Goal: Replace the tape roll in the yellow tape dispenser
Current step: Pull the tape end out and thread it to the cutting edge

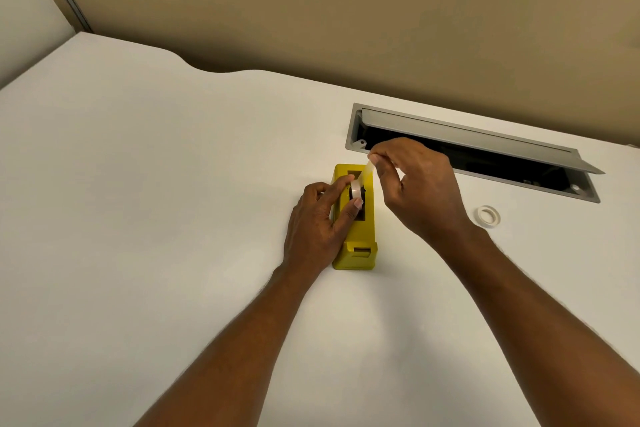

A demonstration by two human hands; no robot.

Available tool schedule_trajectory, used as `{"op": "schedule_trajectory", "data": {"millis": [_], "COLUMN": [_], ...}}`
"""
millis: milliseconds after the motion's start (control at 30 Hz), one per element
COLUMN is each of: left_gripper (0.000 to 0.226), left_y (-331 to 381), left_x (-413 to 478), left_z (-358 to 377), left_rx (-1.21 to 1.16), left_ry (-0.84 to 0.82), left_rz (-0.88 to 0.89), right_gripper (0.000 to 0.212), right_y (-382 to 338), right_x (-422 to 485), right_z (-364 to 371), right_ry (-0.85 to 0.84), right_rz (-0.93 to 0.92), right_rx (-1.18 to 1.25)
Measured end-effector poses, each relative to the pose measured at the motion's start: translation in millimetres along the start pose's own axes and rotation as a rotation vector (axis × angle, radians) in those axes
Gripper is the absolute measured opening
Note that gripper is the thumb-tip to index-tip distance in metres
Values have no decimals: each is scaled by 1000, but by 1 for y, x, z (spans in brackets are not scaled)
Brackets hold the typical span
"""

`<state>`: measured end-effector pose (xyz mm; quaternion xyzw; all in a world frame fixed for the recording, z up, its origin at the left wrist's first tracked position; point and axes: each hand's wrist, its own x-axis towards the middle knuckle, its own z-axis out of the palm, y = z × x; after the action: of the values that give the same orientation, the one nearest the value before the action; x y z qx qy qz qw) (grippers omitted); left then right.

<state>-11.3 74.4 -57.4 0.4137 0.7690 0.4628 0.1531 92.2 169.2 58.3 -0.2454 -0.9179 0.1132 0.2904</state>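
Observation:
The yellow tape dispenser (356, 239) stands on the white desk (138, 201), its cutter end toward me. A clear tape roll (356, 191) sits in its top slot. My left hand (317, 225) rests against the dispenser's left side, thumb and a finger pressed on the roll. My right hand (412, 184) hovers above the far end and pinches the loose tape end (369, 170), which stretches up from the roll. A second, thin white tape ring (488, 216) lies flat on the desk to the right.
An open cable hatch (478, 156) with a raised grey lid is sunk into the desk behind my right hand. A tan partition wall (311, 10) runs along the desk's curved far edge.

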Motion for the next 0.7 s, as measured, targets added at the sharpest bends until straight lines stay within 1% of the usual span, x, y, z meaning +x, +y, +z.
{"op": "schedule_trajectory", "data": {"millis": [333, 500, 600, 700], "left_gripper": [54, 63, 62, 55], "left_y": [-1, -1, -2, -3], "left_x": [-1, 0, 0, 0], "left_z": [1, 2, 2, 2], "left_rx": [15, 2, -1, -1], "left_ry": [3, 5, 8, 10], "left_rz": [14, 24, 28, 17], "right_gripper": [15, 18, 16, 16], "right_y": [-5, -8, -8, -7], "right_x": [-9, -16, -15, -13], "right_z": [-3, -2, -3, -2], "right_ry": [-31, -42, -42, -39], "right_rz": [-16, -19, -25, -29], "right_rx": [27, 47, 45, 25]}}
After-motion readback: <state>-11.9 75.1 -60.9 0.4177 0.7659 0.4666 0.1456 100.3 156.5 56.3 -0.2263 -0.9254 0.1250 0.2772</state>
